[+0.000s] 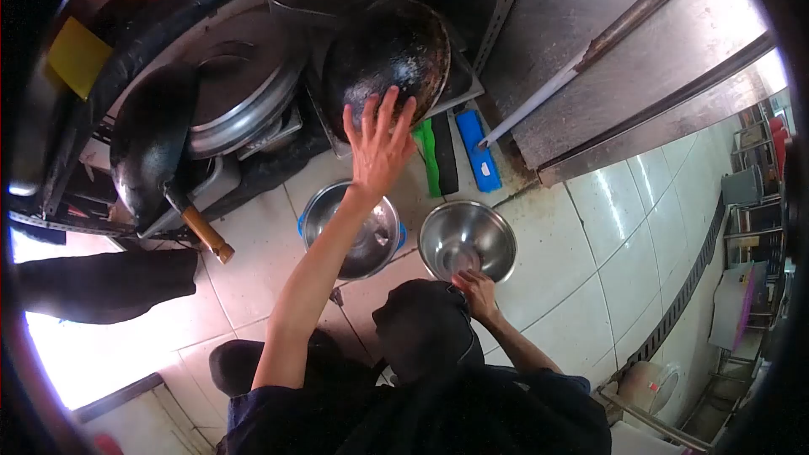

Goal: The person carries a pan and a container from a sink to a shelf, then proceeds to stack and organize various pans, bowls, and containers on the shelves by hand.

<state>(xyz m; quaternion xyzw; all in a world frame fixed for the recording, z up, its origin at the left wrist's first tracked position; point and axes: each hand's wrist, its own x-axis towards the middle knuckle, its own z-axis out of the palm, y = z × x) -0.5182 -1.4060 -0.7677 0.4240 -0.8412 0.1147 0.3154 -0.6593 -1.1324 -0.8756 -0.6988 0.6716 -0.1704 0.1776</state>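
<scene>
My left hand [379, 139] reaches forward with its fingers spread over the blackened outside of a wok [383, 55], which leans among the cookware at the back. Low in front of me, my right hand [478, 291] has its fingers closed over the near rim of a shiny steel bowl [489, 232] on the tiled floor. Beneath my left forearm stands a metal basin [368, 257] with blue handles, partly hidden by the arm. A small light scrap lies in that basin.
At left are a wok with a wooden handle [202, 232] and a large lidded pot [240, 88]. Green and black strips [436, 156] and a blue block [479, 152] lie by the metal cabinet [581, 76]. A drain grate [674, 307] crosses the floor at right.
</scene>
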